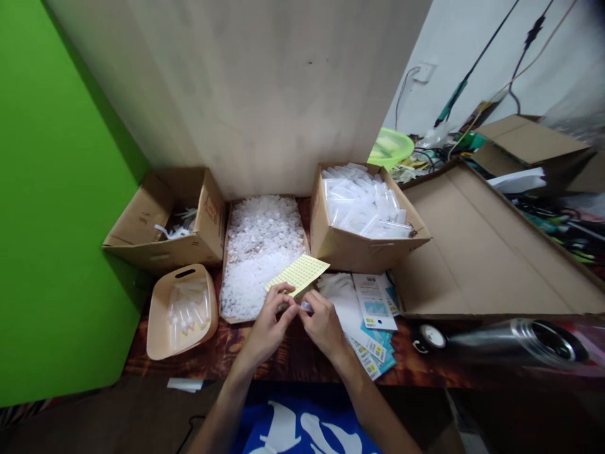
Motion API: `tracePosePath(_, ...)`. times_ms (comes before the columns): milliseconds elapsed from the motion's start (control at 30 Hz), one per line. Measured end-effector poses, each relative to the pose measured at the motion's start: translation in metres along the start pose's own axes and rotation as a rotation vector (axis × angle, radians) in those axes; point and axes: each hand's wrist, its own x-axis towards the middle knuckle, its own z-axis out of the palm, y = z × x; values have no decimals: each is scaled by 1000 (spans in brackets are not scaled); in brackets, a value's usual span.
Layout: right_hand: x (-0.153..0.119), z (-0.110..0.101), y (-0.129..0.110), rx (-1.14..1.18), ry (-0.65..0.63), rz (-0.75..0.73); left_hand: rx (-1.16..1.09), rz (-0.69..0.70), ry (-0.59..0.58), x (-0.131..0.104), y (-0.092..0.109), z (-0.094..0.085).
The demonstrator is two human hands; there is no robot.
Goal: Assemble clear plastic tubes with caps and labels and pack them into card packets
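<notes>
Pinching a yellow rectangular sticker sheet [299, 272] with the left hand [274, 318], grasping a small clear plastic piece [307, 306] in the right hand [323, 320], near the shallow cardboard tray [233, 320]!

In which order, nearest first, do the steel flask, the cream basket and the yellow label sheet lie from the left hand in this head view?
1. Yellow label sheet, right by the left hand
2. Cream basket, to the left
3. Steel flask, far right

Print on the yellow sheet [299, 272] and cards [376, 301], and marks inside the left carton [163, 255], cannot be read clearly.
</notes>
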Motion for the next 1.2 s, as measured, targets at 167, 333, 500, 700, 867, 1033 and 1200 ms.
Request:
tracePosePath(167,-3,0,1,-22,-36,-45,16,-9,-7,0,-4,5)
tracePosePath(333,-4,2,-1,26,-66,-50,12,0,-1,-1,-8,7)
tracePosePath(500,-3,1,-3,47,-60,-48,8,-12,-7,-2,-10,7)
tracePosePath(700,-3,0,-3,49,-60,-42,-4,-41,-24,-1,-10,7)
tracePosePath(867,-3,0,-3,49,-63,-42,1,-29,-4,-1,-9,8)
tracePosePath(1033,-4,0,-3,32,-61,-41,40,-8,17,-2,-7,11)
tracePosePath(1200,-4,-1,-4,57,-60,-41,34,22,89,-2,-12,14)
